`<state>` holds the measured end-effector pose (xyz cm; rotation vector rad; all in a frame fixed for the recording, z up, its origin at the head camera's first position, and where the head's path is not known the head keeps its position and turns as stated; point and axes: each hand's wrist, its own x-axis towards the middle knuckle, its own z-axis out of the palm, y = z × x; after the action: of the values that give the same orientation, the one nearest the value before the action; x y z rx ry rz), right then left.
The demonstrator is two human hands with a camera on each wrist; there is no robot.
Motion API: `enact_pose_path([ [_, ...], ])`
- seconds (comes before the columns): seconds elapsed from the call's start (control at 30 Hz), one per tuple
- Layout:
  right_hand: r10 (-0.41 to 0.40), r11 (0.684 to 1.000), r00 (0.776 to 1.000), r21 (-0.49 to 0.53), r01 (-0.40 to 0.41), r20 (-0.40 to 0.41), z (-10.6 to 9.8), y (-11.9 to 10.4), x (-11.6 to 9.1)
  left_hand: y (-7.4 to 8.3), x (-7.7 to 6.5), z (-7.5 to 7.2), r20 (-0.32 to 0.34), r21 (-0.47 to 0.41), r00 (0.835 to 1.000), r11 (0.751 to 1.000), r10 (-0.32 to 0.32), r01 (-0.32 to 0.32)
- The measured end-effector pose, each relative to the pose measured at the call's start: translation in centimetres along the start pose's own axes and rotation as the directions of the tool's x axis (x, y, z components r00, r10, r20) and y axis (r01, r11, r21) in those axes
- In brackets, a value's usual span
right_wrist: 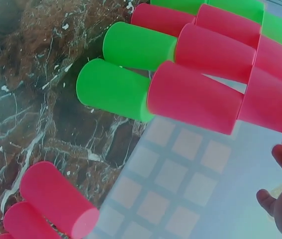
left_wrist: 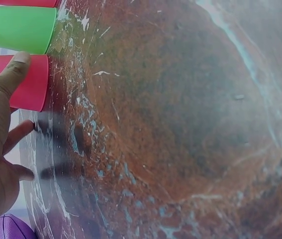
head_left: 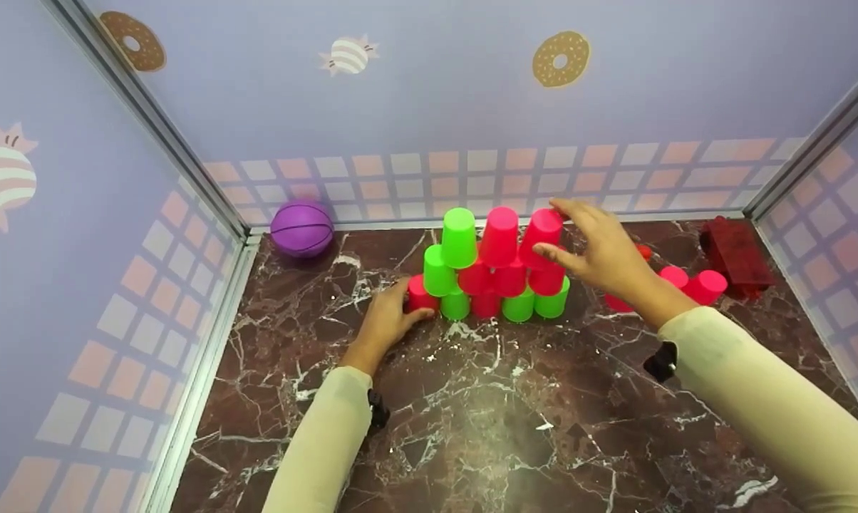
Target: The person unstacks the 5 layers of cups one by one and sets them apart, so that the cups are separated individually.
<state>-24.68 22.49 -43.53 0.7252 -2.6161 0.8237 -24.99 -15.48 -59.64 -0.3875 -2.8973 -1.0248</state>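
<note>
Pink and green cups stand upside down in a three-row stack. The top row has a green cup [head_left: 459, 239], a pink cup [head_left: 499, 237] and another pink cup [head_left: 542, 235] at the right end. My left hand [head_left: 385, 318] holds the pink cup [left_wrist: 29, 92] at the left end of the bottom row, thumb on its front and two fingers spread away from it. Beside the top-right pink cup, my right hand [head_left: 603, 249] has its fingers and thumb apart; in the right wrist view a gap shows between fingertips [right_wrist: 280, 152] and cup.
A purple ball [head_left: 302, 229] sits in the back left corner. To the right of the stack several pink cups [head_left: 705, 287] lie on the marbled surface, partly hidden by my right forearm. A dark red block [head_left: 735, 258] lies near the right wall. Patterned panels enclose three sides.
</note>
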Motion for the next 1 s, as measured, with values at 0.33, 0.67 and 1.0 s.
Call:
enact_pose_path([
  [0.33, -0.012, 0.999, 0.998, 0.038, 0.014, -0.064, -0.8, 0.6, -0.5, 0.2, 0.0, -0.1, 0.006, 0.007, 1.0, 1.0, 0.0, 0.0],
  [0.67, 0.071, 0.997, 0.989, -0.031, -0.076, -0.131, -3.9, 3.7, -3.7, 0.3, 0.2, -0.1, 0.011, 0.019, 1.0, 1.0, -0.022, 0.021],
  [1.0, 0.117, 0.986, 0.978, -0.1, -0.136, -0.173, -5.2, 8.1, -9.4, -0.1, 0.2, 0.1, 0.018, 0.018, 0.999, 0.999, -0.027, 0.026],
])
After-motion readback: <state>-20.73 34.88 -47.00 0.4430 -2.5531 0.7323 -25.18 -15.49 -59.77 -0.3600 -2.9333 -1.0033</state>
